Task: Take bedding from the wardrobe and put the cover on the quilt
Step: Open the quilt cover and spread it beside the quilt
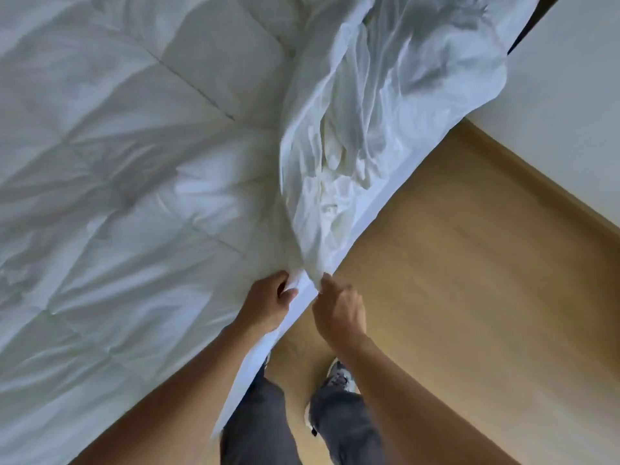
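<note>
Plainly, from the head view, the only one we have, the bedding is already out: the quilt (134, 162) lies spread flat, filling the left and middle of the picture, and the cover (369, 112) sits bunched and wrinkled on top of its right part, along the side next to the wooden floor (469, 263) and near the white wall (570, 112). We judge the task to be at an early point in the covering itself. Most of the quilt's stitched squares are bare, so the cover has yet to be drawn over nearly all of it, then straightened and closed. Both arms reach forward and slightly inward, meeting at the near corner where quilt and cover come to a point. The left hand (268, 307) has its fingers curled round a fold of white cloth with the thumb pressed against it; folds in the quilt run towards this grip, so we take it for the quilt's corner, though we cannot be sure. The right hand (340, 313), knuckles up, pinches the narrow end of the cover between thumb and fingertips, just beside the left. Below the arms we see grey trousers (258, 424) and one shoe (339, 377) on the floor.
</note>
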Available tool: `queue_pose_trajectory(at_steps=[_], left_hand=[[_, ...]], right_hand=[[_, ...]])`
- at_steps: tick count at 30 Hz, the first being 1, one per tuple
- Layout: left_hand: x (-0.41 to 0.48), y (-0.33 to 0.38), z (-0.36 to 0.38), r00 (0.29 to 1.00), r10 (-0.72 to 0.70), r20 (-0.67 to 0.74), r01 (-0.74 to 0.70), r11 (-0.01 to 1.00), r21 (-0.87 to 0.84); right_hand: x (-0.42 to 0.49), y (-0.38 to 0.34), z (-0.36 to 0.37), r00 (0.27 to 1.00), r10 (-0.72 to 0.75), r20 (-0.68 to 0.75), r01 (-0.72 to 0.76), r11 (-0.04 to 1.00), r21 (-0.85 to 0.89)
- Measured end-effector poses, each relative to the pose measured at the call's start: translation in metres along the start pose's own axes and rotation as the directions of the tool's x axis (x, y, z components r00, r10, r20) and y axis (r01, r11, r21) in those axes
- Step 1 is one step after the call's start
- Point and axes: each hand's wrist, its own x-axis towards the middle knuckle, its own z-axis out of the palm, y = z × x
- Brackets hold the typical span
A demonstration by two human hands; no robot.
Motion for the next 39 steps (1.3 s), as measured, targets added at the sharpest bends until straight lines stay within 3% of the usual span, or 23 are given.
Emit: queue_pose_trajectory(at_steps=[3, 7, 10, 13, 15, 17, 19, 20, 21, 23, 25, 26, 29, 31, 33, 35, 37, 39], left_hand=[[-0.01, -0.013, -0.029, 0.996, 0.057, 0.065, -0.049, 0.992, -0.113], [-0.008, -0.017, -0.074, 0.979, -0.026, 0.201, 0.115, 0.887, -0.448], [0.001, -0.001, -0.097, 0.952, 0.126, 0.279, -0.035, 0.95, -0.311], [0.017, 0.006, -0.096, 0.966, 0.116, 0.231, -0.111, 0.993, -0.032], [0.021, -0.001, -0.096, 0.975, 0.072, 0.209, -0.065, 0.997, -0.042], [0.014, -0.023, -0.106, 0.982, -0.047, 0.185, 0.077, 0.985, -0.154], [-0.001, -0.059, -0.119, 0.968, -0.176, 0.181, 0.208, 0.962, -0.175], [-0.007, -0.077, -0.124, 0.956, -0.22, 0.195, 0.25, 0.957, -0.145], [-0.012, -0.091, -0.126, 0.943, -0.248, 0.222, 0.275, 0.956, -0.102], [-0.01, -0.1, -0.127, 0.936, -0.246, 0.251, 0.266, 0.963, -0.049], [0.003, -0.083, -0.129, 0.951, -0.215, 0.223, 0.241, 0.966, -0.095], [0.011, -0.067, -0.129, 0.955, -0.202, 0.217, 0.248, 0.946, -0.211], [0.042, -0.019, -0.127, 0.975, -0.18, 0.134, 0.224, 0.824, -0.521], [0.061, -0.001, -0.118, 0.968, -0.242, 0.072, 0.236, 0.763, -0.602], [0.072, 0.001, -0.107, 0.952, -0.306, 0.012, 0.245, 0.739, -0.627], [0.073, -0.009, -0.103, 0.936, -0.351, -0.025, 0.278, 0.782, -0.558], [0.066, -0.03, -0.106, 0.941, -0.337, -0.028, 0.3, 0.871, -0.389], [0.052, -0.059, -0.111, 0.955, -0.298, 0.002, 0.294, 0.94, -0.173]], right_hand=[[-0.058, -0.007, 0.041, 0.963, 0.068, 0.262, -0.023, 0.985, -0.171], [-0.102, -0.055, 0.081, 0.897, 0.076, 0.435, 0.036, 0.969, -0.244], [-0.102, -0.089, 0.079, 0.865, 0.099, 0.491, 0.072, 0.946, -0.317], [-0.085, -0.104, 0.06, 0.825, 0.132, 0.55, 0.07, 0.941, -0.33], [-0.071, -0.11, 0.04, 0.772, 0.185, 0.608, 0.029, 0.945, -0.325], [-0.053, -0.114, 0.02, 0.787, 0.25, 0.565, -0.141, 0.963, -0.23], [-0.027, -0.115, 0.003, 0.912, 0.312, 0.268, -0.324, 0.946, 0.002], [-0.009, -0.112, -0.004, 0.92, 0.384, 0.081, -0.392, 0.912, 0.119], [0.008, -0.107, -0.007, 0.884, 0.468, -0.011, -0.455, 0.864, 0.214], [0.037, -0.1, -0.004, 0.766, 0.633, 0.11, -0.62, 0.682, 0.388], [0.051, -0.094, 0.011, 0.641, 0.684, 0.35, -0.72, 0.377, 0.582], [0.053, -0.092, 0.019, 0.645, 0.668, 0.37, -0.702, 0.328, 0.632], [0.042, -0.082, 0.04, 0.711, 0.676, 0.193, -0.593, 0.429, 0.682], [0.021, -0.074, 0.051, 0.697, 0.694, 0.18, -0.55, 0.356, 0.756], [-0.01, -0.062, 0.069, 0.634, 0.727, 0.262, -0.618, 0.273, 0.738], [-0.037, -0.055, 0.086, 0.564, 0.711, 0.42, -0.74, 0.209, 0.64], [-0.04, -0.052, 0.089, 0.549, 0.688, 0.474, -0.791, 0.245, 0.56], [-0.02, -0.053, 0.078, 0.621, 0.748, 0.235, -0.717, 0.42, 0.556]])
